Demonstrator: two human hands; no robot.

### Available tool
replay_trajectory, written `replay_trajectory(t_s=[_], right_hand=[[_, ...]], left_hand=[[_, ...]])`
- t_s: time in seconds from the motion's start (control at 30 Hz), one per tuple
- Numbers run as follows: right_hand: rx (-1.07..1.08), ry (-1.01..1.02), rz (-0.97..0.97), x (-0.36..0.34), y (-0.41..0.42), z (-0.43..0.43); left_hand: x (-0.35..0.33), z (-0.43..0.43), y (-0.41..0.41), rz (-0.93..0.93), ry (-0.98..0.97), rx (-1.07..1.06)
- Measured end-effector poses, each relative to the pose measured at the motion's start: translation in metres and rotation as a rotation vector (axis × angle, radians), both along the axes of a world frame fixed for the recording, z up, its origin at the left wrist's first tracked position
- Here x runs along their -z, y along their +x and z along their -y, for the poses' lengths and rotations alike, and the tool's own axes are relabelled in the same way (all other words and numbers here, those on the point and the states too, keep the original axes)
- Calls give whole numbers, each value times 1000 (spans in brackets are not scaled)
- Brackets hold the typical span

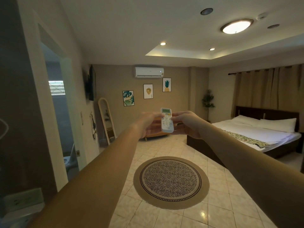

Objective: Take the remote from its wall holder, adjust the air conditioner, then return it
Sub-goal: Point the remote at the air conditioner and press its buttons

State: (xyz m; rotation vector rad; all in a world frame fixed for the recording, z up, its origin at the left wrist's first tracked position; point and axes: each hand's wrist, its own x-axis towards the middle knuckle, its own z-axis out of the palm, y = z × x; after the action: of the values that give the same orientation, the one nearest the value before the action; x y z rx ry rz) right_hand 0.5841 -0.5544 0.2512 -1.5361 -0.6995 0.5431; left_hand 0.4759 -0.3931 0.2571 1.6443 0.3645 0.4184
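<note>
A white remote point(167, 122) with a small screen at its top is held upright at arm's length in the middle of the view. My left hand point(148, 123) grips its left side and back. My right hand point(186, 123) holds its right side, with the thumb on the buttons. High on the far wall, straight above the remote, hangs the white air conditioner point(149, 72). No wall holder can be made out.
A round patterned rug point(171, 182) lies on the tiled floor below my arms. A bed point(256, 134) stands at the right, a leaning mirror point(107, 120) and an open doorway point(57, 112) at the left. Framed pictures point(148, 91) hang under the air conditioner.
</note>
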Motion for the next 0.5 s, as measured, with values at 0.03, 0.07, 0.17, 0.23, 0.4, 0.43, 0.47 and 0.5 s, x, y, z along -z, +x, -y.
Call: replay_trajectory(t_s=[0.03, 0.07, 0.17, 0.23, 0.4, 0.43, 0.47, 0.5], right_hand=[[0, 0, 11, 0, -1, 1], [1, 0, 25, 1, -2, 2], [6, 18, 59, 3, -4, 4], [23, 27, 83, 6, -3, 5], [73, 33, 128, 15, -2, 9], [78, 40, 138, 17, -1, 9], [80, 47, 151, 18, -1, 10], [85, 53, 167, 19, -1, 11]], left_hand=[[1, 0, 0, 4, -1, 13], [1, 0, -1, 11, -3, 29], [3, -2, -2, 54, -13, 68], [6, -3, -3, 81, -34, 96], [17, -5, -2, 116, -45, 134], [19, -5, -1, 123, -48, 137], [20, -5, 0, 131, -48, 142], [22, -4, 1, 140, -45, 147]])
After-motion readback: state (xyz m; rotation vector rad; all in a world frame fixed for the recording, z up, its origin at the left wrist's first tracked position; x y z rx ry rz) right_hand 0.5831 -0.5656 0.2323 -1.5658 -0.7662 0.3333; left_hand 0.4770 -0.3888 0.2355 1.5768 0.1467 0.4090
